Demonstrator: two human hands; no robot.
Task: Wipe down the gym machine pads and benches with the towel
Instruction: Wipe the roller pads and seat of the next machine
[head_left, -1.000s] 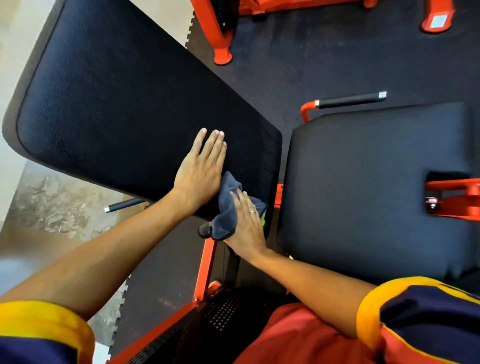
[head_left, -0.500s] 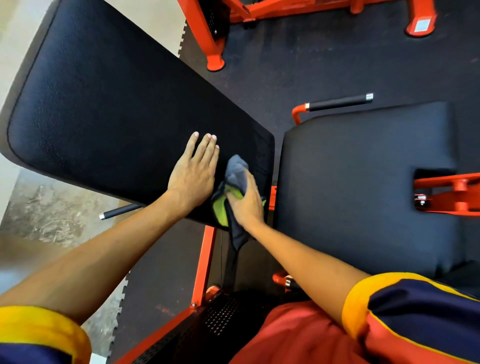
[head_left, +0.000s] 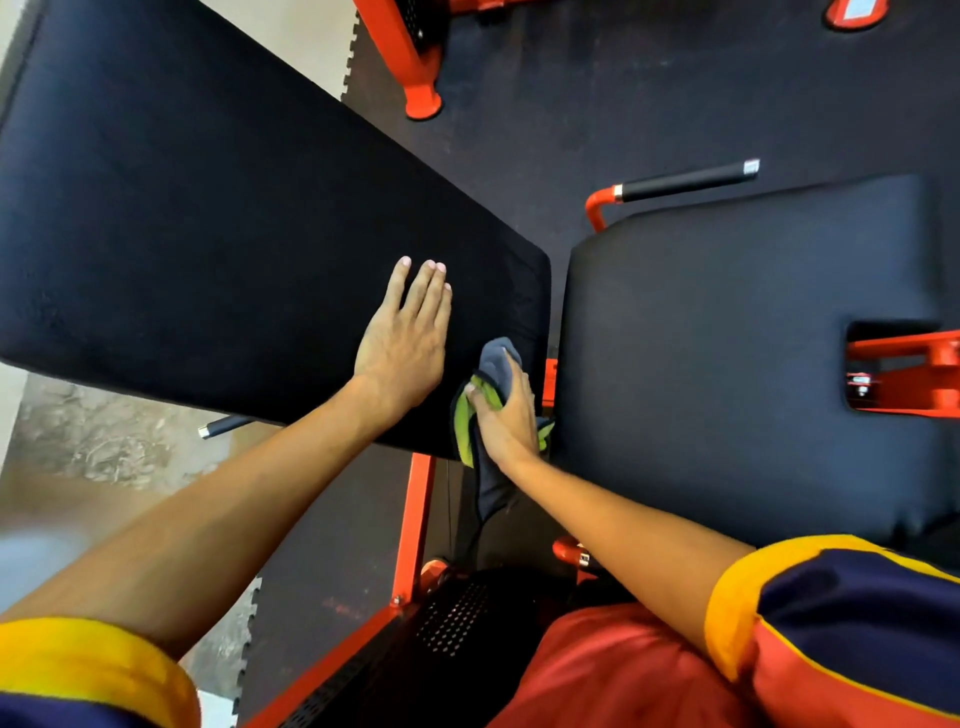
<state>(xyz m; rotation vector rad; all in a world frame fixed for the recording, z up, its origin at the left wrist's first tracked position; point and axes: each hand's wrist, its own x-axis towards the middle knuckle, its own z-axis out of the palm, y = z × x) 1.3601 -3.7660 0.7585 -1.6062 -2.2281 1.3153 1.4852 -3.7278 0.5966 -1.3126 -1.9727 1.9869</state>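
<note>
Pressing black pad (head_left: 208, 208): left hand (head_left: 402, 348), grip released | right hand (head_left: 506, 415) grip clutching towel (head_left: 494, 359) | rubber floor (head_left: 571, 104)

Gym: padded bench (head_left: 208, 208), orange machine frame (head_left: 413, 519).

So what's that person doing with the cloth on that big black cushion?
They're wiping gym equipment. The right hand grips a grey and green towel against the corner of the long black pad. The left hand rests flat on the same pad. The seat pad beside it is untouched right now.
</note>
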